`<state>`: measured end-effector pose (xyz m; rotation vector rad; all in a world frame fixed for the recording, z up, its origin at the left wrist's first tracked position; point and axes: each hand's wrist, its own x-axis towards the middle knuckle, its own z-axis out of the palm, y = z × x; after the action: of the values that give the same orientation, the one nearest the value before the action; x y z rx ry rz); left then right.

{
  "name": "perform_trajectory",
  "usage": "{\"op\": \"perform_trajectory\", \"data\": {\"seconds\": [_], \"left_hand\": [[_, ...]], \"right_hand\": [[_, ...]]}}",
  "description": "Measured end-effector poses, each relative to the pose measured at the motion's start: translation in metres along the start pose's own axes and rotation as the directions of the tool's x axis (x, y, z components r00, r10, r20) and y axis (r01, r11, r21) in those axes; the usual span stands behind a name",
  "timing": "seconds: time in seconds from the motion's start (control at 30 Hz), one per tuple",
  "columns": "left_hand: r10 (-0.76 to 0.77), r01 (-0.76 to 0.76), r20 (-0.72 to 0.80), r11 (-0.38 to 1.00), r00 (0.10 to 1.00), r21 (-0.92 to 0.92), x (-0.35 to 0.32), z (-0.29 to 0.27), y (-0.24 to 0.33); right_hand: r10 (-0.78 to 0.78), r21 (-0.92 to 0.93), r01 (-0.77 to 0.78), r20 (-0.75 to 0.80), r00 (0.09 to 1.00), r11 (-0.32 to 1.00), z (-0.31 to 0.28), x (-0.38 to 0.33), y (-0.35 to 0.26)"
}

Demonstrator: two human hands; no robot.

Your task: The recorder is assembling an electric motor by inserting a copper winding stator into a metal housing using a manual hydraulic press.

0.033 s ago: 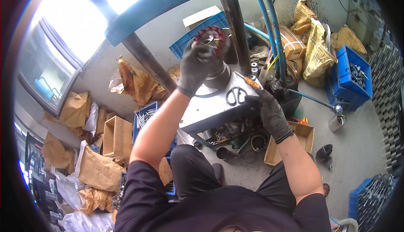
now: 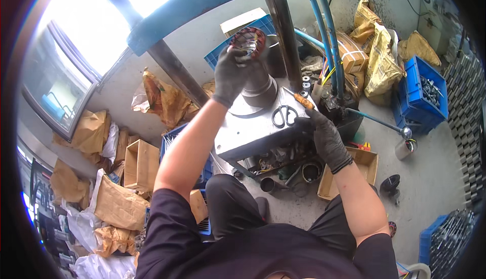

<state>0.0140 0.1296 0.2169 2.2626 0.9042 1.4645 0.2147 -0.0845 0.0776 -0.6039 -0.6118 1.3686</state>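
The gloved left grip (image 2: 231,78) is raised and curled, the right grip (image 2: 328,140) lower and perhaps loosely bent.

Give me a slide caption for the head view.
Gloved left hand holds a dark red ring; gloved right hand is near an orange-handled tool and black-handled scissors.

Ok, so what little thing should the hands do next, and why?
Maybe the right hand should close around the orange-handled tool, gently. Its fingers are right by the handle end, though I can't tell whether they touch it. The left hand is busy holding the reddish ring, so the right one seems better placed for the tool.
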Motion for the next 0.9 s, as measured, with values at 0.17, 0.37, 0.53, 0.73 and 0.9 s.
{"op": "perform_trajectory", "data": {"seconds": [0.17,0.37,0.53,0.73,0.9], "left_hand": [[-0.326,0.283,0.144,0.923,0.934,0.259,0.055,-0.017,-0.009],[-0.294,0.217,0.22,0.923,0.93,0.318,0.059,-0.016,-0.017],[-0.327,0.256,0.256,0.927,0.91,0.275,0.071,-0.024,-0.042],[-0.164,0.136,0.252,0.983,0.954,0.123,0.058,-0.015,-0.055],[-0.11,0.038,0.23,0.954,0.967,0.297,0.064,-0.018,-0.077]], "right_hand": [[0.093,-0.258,-0.089,0.004,0.996,0.962,0.013,-0.017,-0.004],[0.139,-0.316,-0.11,0.069,0.988,0.942,0.013,-0.022,-0.003],[0.185,-0.369,-0.15,0.061,0.981,0.917,0.021,-0.021,-0.008],[0.194,-0.383,-0.158,0.057,0.979,0.91,0.023,-0.021,-0.007],[0.174,-0.403,-0.131,0.072,0.982,0.906,0.023,-0.019,-0.002]]}}
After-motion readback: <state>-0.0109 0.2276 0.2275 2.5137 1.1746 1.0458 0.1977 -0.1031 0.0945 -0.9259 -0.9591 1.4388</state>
